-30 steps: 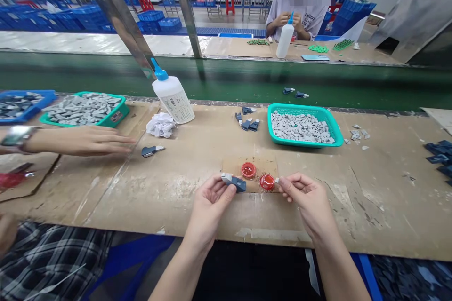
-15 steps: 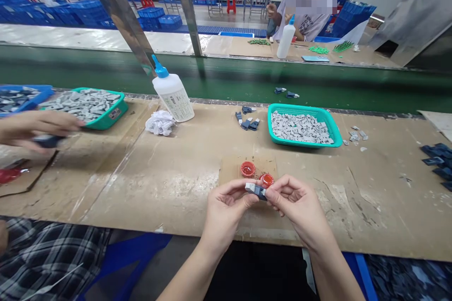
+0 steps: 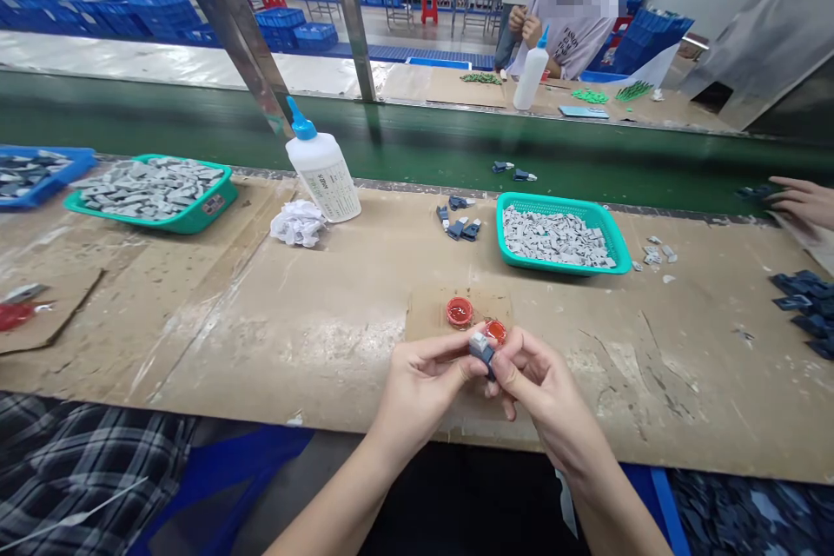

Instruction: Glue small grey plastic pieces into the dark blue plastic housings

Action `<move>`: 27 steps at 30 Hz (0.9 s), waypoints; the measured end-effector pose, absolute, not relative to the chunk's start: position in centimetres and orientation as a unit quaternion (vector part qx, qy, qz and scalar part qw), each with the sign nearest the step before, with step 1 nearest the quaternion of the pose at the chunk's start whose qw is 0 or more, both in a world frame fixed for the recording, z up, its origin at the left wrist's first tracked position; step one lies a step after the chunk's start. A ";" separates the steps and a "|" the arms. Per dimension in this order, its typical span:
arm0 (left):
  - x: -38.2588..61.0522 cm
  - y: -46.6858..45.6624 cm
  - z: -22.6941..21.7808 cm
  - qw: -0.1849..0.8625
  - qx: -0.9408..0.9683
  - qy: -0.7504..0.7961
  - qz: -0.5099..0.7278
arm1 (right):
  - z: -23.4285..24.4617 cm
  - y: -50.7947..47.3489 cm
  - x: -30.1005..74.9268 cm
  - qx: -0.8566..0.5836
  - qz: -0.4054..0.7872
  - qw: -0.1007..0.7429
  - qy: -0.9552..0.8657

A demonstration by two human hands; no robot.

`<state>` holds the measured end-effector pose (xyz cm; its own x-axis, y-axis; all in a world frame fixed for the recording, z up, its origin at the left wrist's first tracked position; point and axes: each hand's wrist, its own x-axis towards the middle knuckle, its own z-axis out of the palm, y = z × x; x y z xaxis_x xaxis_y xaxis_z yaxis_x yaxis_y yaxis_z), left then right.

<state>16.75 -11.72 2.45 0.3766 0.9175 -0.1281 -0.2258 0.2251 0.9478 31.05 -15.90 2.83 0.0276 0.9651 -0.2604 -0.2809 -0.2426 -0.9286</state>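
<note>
Between my two hands is a small dark blue plastic part with a light grey piece on its end [image 3: 482, 347]. My left hand [image 3: 426, 378] pinches it from the left between thumb and fingers. From the right, my right hand [image 3: 538, 373] grips the same part with thumb and fingertips. Just beyond my fingers stand two small red caps, one at the left [image 3: 460, 311] and one at the right [image 3: 496, 331], with reddish, glossy contents. They rest on a cardboard piece [image 3: 423, 313]. Several similar blue-grey parts [image 3: 457, 229] lie farther back on the table.
A green basket of grey pieces [image 3: 564, 268] stands ahead, another [image 3: 188, 224] at left. A white glue bottle [image 3: 329, 178] stands beside crumpled paper [image 3: 298, 223]. Dark parts [image 3: 804, 308] lie at right. A co-worker's hand [image 3: 804, 200] reaches over the green belt [image 3: 417, 143].
The held part has turned, its grey end now pointing more upward and away. A co-worker's hand at left has left view; another hand has appeared at right with dark parts.
</note>
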 end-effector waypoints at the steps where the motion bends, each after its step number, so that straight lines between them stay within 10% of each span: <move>1: 16.9 -11.5 2.4 0.697 0.462 0.365 0.409 | 2.9 -15.9 30.7 -0.509 0.592 0.532 -0.327; 14: 16.6 -11.0 2.2 0.694 0.459 0.377 0.406 | 3.4 -15.7 30.1 -0.527 0.578 0.529 -0.328; 22: 4.1 -3.3 -1.5 0.253 0.690 0.575 0.359 | 2.3 -6.3 41.9 -0.750 0.154 0.317 -0.559; 27: -3.5 1.5 -1.9 -0.030 0.747 0.628 0.214 | 1.7 1.5 46.1 -0.775 0.096 0.239 -0.576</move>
